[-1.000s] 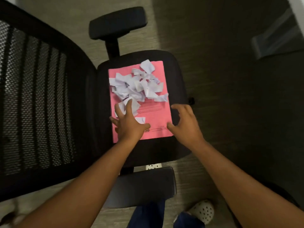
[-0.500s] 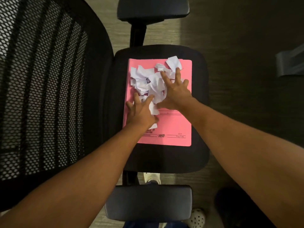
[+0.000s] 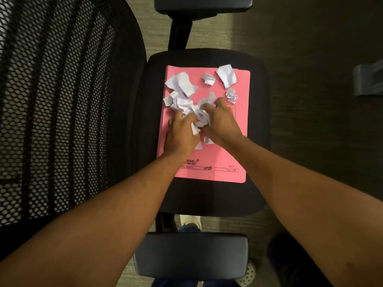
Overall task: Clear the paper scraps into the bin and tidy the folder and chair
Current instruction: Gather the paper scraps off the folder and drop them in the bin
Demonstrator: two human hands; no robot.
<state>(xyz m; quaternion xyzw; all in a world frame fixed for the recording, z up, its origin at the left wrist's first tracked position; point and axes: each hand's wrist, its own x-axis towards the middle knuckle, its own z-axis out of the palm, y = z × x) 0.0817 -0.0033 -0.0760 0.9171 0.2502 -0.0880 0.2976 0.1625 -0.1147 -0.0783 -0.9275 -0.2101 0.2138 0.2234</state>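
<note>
Bunching scraps point(image 3: 199, 114) together, hands point(image 3: 202, 129) now closed.

Dim, warm light; the floor point(image 3: 310, 38) at 3 o'clock sinks into shadow. The hands point(image 3: 199, 125) are motion-blurred. Wide-angle bowing curves the edges.

A black chair point(image 3: 207, 195) seat carries a pink folder point(image 3: 219, 158) lying flat; white paper scraps point(image 3: 182, 84) lie scattered on the folder's far half.

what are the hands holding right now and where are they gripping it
Both the left hand and right hand press a bunch of paper scraps between their fingers, on the pink folder.
</note>
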